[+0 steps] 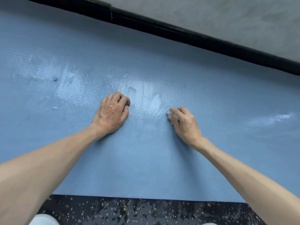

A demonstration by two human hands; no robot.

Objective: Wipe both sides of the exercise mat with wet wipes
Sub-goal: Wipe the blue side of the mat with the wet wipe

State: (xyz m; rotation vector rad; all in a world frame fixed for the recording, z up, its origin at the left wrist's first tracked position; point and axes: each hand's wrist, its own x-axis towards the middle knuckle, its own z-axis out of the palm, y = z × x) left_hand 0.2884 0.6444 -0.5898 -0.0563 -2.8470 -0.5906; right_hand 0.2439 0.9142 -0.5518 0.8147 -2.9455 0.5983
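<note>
Mat (146,163) flat on floor (146,211), long axis 9-to-3 o'clock; left hand (112,114) curled, empty, resting on it; right hand (185,123) grips balled wipe (171,114).

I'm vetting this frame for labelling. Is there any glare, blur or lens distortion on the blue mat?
Head view: white glare sits on the wet sheen of the blue textured exercise mat, mostly between the left hand and the right hand, which grips a crumpled white wet wipe. The hands are sharp enough. Wide-angle stretch swells the forearms toward the bottom corners.
</note>
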